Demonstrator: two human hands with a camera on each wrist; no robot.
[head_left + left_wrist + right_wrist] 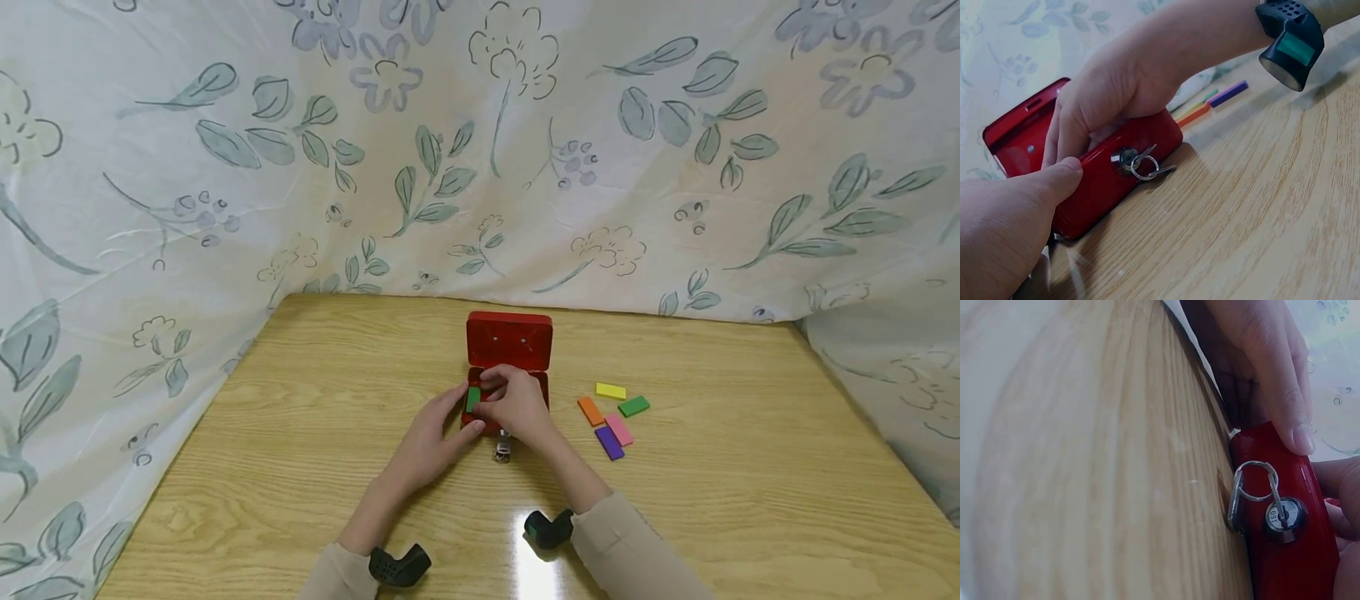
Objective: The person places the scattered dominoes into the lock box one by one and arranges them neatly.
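Note:
An open red metal cash box (510, 340) stands on the table with its lid raised at the back. My left hand (431, 437) holds its left side, and the thumb lies on the front rim. Reaching over the front wall, my right hand (519, 407) has its fingertips at a green block (473, 399) inside, near the left wall. In the wrist views that block is hidden. A key sits in the front lock (1284, 515), with a key ring (1144, 167) and another key hanging from it.
To the right of the box lie loose blocks: a yellow one (611, 391), a green one (634, 406), an orange one (590, 411), a pink one (619, 430) and a purple one (609, 443). A floral cloth (450, 150) hangs behind the wooden table (300, 500).

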